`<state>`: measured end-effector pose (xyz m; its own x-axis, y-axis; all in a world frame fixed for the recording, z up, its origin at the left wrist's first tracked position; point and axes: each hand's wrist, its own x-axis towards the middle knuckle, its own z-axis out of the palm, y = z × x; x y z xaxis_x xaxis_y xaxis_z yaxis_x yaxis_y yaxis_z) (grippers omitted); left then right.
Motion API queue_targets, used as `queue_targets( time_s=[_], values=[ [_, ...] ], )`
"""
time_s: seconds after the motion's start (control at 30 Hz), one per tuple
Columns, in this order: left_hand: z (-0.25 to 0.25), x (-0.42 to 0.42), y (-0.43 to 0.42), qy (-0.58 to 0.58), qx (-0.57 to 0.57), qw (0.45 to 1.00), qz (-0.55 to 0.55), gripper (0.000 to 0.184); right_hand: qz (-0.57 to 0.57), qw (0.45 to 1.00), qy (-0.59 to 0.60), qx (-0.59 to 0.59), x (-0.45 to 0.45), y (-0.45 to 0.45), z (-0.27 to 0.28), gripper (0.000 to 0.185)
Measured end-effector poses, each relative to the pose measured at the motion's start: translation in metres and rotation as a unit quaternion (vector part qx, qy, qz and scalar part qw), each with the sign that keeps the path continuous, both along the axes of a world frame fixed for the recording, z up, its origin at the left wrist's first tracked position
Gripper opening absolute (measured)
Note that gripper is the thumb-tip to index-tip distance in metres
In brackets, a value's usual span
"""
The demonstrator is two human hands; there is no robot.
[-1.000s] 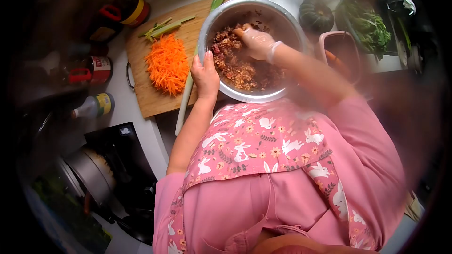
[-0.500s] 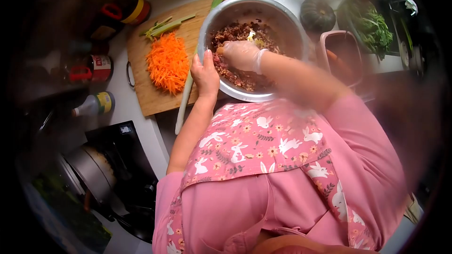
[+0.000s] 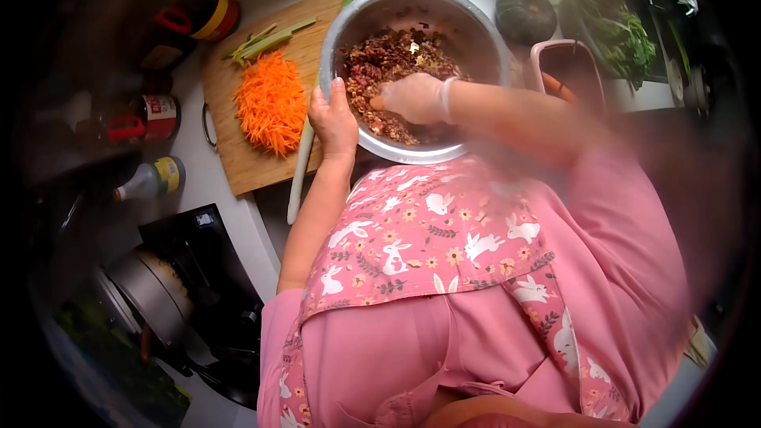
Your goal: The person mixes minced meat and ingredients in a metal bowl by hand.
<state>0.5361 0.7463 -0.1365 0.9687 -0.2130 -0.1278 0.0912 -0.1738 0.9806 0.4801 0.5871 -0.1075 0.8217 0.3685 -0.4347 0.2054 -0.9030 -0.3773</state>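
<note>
A large metal bowl stands partly over the cutting board's right side, close to my apron. Dark minced meat with small pale bits lies inside. My left hand, bare, grips the bowl's left rim, thumb up along the outside. My right hand wears a clear plastic glove and is down in the bowl, its curled fingers pressed into the meat and partly hidden by it. Shredded carrot is heaped on the wooden cutting board left of the bowl. A scallion lies beside my left wrist, hanging over the board's edge.
Cut green stalks lie behind the carrot. Sauce bottles line the left side, above a stove with a pot. On the right are a dark green pumpkin, a pink container holding a carrot, and leafy greens.
My gloved right hand has shifted slightly to the right within the bowl, still in the meat. My left hand keeps its hold on the rim. The whole view has shifted a little.
</note>
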Motion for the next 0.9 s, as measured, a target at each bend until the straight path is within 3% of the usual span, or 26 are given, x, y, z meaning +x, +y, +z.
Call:
queue_targets(
  time_s=[0.2,0.33,0.4,0.53,0.6,0.73,0.83,0.9],
  values=[
    [0.01,-0.001,0.0,0.001,0.0,1.0,-0.007,0.026,-0.083,0.995,0.015,-0.061,0.01,-0.036,0.032,0.03],
    [0.01,-0.001,-0.001,-0.002,-0.002,1.0,-0.005,0.025,-0.014,0.995,0.065,-0.078,-0.015,-0.05,0.058,0.043],
    [0.008,-0.001,-0.001,-0.006,-0.013,1.0,-0.003,0.024,0.041,0.991,0.059,-0.109,-0.035,-0.046,0.05,0.061],
    [0.007,-0.002,-0.002,-0.016,-0.007,1.0,-0.007,0.024,0.026,0.988,0.094,-0.119,-0.028,-0.02,0.031,0.039],
    [0.007,-0.001,-0.003,-0.035,-0.013,0.999,-0.003,0.023,-0.089,0.992,0.081,-0.025,-0.015,-0.011,0.022,0.03],
    [0.01,-0.002,-0.001,-0.034,-0.006,0.999,-0.015,0.023,-0.169,0.982,0.08,-0.024,0.001,-0.017,0.026,0.04],
    [0.01,0.0,-0.001,-0.045,0.005,0.999,-0.012,0.024,-0.17,0.985,0.025,0.016,-0.003,-0.012,0.044,0.038],
    [0.007,-0.001,-0.001,-0.045,0.014,0.999,-0.014,0.024,-0.085,0.996,0.031,0.019,-0.007,-0.001,0.035,0.044]
  ],
)
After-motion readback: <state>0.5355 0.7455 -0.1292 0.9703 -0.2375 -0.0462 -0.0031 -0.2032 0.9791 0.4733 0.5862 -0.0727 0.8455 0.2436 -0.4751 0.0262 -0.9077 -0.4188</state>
